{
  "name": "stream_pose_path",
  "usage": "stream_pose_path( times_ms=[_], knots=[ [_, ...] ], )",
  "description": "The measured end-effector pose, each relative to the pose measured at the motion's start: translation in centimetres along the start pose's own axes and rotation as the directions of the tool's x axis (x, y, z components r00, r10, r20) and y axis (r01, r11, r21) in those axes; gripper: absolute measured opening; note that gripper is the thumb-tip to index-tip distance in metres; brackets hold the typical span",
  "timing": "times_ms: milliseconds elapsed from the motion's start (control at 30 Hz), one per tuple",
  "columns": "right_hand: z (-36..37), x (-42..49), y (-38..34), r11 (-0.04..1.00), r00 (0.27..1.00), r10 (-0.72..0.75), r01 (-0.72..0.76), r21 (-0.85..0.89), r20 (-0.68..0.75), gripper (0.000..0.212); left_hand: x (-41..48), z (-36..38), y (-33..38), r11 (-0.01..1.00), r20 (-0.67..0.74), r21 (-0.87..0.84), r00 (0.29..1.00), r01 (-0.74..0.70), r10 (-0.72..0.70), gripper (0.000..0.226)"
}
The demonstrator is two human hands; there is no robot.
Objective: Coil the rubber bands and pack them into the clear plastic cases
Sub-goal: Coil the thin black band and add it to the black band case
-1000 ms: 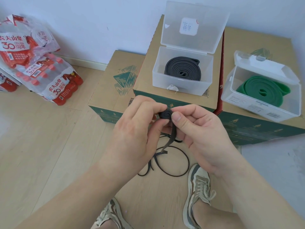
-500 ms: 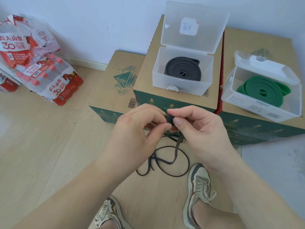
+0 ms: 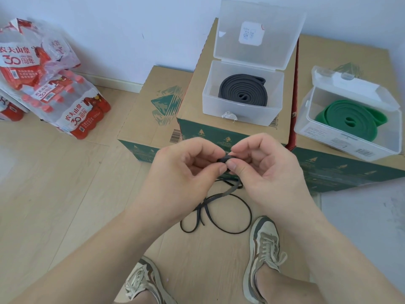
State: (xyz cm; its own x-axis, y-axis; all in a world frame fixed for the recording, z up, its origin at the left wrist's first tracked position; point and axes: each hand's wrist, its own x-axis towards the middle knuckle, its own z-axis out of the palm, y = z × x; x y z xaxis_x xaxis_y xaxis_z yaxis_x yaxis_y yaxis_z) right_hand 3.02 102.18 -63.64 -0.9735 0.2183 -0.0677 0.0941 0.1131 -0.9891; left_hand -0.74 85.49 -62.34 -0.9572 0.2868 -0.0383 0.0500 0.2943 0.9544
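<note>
A thin black rubber band hangs from my fingers to the floor, where its loose part lies in loops. Its upper end is rolled into a small tight coil. My left hand and my right hand both pinch that coil between thumb and fingertips. An open clear case on the middle cardboard box holds a coiled dark grey band. A second open clear case on the right box holds a coiled green band.
Three cardboard boxes stand against the white wall. Shrink-wrapped packs of red-capped bottles lie at the left on the wooden floor. My two sneakers are planted below the hands, the right one close to the band's loops.
Both hands have kept rolling the band's end. The coil has shifted a little between the fingertips, and the hanging strand has moved, with its loops on the floor slightly rearranged.
</note>
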Motion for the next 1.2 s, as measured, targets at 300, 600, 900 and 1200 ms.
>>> stream_pose_path(
  times_ms=[300, 600, 900, 1200],
  knots=[
    [0.7, 0.1, -0.6, 0.962, 0.998, 0.023, -0.007, 0.272, -0.057, 0.025, 0.0, 0.2, 1.3, 0.847, -0.062, -0.500, 0.968, 0.181, -0.243, 0.009],
    [0.5, 0.1, 0.9, 0.920, 0.948, -0.308, 0.319, -0.228, 0.083, 0.034, 0.2, 0.3, 0.7, 0.903, -0.014, 0.405, 0.986, -0.146, 0.166, 0.035],
    [-0.6, 0.9, -0.9, 0.933, 0.987, 0.045, 0.014, 0.361, -0.153, 0.015, 1.4, 1.2, 2.9, 0.971, -0.153, -0.235, 0.985, 0.036, -0.073, 0.026],
    [-2.7, 1.0, -0.1, 0.997, 0.977, -0.035, 0.047, 0.053, -0.212, 0.026, 2.0, 4.3, 3.1, 0.981, -0.102, 0.179, 0.990, -0.077, 0.096, 0.022]
  ],
)
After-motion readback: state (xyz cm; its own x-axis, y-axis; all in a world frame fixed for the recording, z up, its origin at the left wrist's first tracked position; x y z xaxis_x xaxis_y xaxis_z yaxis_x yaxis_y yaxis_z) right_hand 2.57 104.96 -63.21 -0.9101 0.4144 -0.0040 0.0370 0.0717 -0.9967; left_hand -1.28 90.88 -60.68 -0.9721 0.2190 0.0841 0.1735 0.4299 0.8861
